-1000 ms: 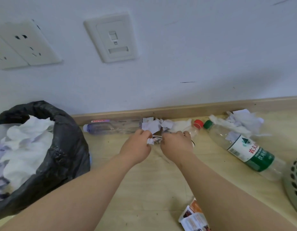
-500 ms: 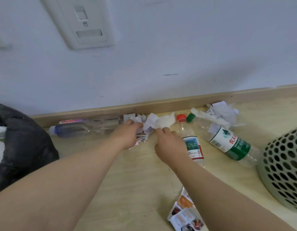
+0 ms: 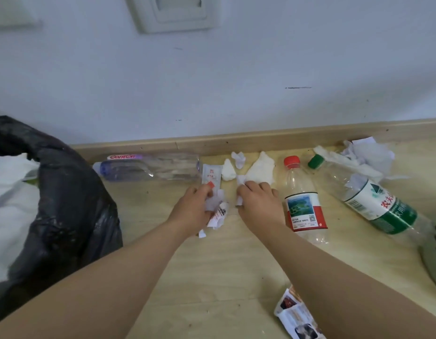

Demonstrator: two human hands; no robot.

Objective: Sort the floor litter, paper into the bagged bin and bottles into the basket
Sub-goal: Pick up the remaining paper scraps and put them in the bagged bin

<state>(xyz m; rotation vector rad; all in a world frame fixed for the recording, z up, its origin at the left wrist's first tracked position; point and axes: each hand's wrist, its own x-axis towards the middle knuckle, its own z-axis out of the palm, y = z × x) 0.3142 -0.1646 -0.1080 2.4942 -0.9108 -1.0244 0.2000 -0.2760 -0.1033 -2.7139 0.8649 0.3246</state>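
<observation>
My left hand (image 3: 191, 209) grips several crumpled paper scraps (image 3: 218, 211) on the wooden floor, just below a small white and red packet (image 3: 211, 176). My right hand (image 3: 257, 200) pinches a white paper scrap (image 3: 240, 199) at the foot of a crumpled tissue (image 3: 262, 170). Two more small wads (image 3: 228, 170) lie by the skirting board. The black bagged bin (image 3: 65, 204) with white paper inside stands at the left. Three plastic bottles lie on the floor: a clear one (image 3: 148, 167), a red-capped one (image 3: 302, 199), a green-labelled one (image 3: 373, 199). The basket (image 3: 432, 253) shows at the right edge.
A pile of crumpled white paper (image 3: 366, 155) lies against the skirting board (image 3: 261, 139) at the far right, beside the green cap. A printed leaflet (image 3: 296, 316) lies on the floor under my right forearm. The wall with its socket plates closes the far side.
Both hands drew back slightly from the skirting board and apart, each now holding paper scraps. The white packet and the tissue wads now lie uncovered. The view swung left, showing more of the bin.
</observation>
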